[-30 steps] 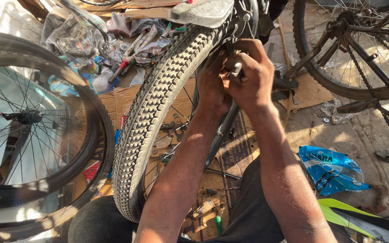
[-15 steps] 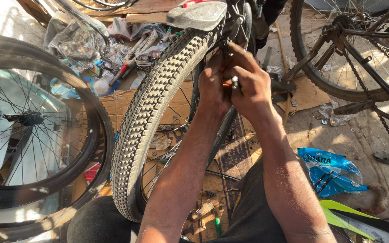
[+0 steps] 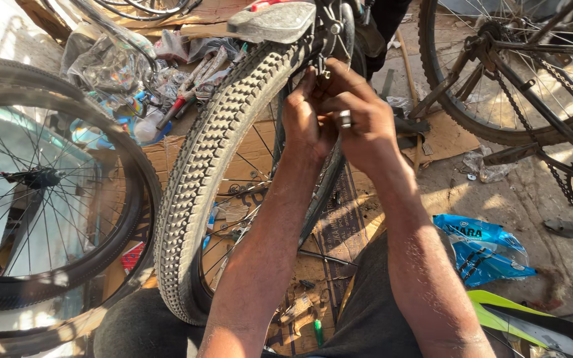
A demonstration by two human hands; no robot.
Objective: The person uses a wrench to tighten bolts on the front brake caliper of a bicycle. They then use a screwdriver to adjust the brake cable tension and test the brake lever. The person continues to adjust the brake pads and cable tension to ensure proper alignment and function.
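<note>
A knobby bicycle tyre (image 3: 197,179) on its wheel stands upright between my knees, running up to the frame and a grey mudguard (image 3: 270,21) at the top. My left hand (image 3: 306,122) and my right hand (image 3: 356,119) are pressed together at the top right of the wheel, fingers pinched around a small metal part near the frame (image 3: 329,63). What exactly they grip is hidden by the fingers. A ring shows on my right hand.
A second wheel with thin spokes (image 3: 41,192) stands at the left. Another bicycle's wheel, chain and frame (image 3: 525,73) fill the top right. Loose tools and plastic bags (image 3: 167,86) lie on cardboard behind. A blue bag (image 3: 485,248) lies on the ground at right.
Both hands have stayed together at the top of the wheel, shifting slightly. The fingers have closed more tightly over the small part.
</note>
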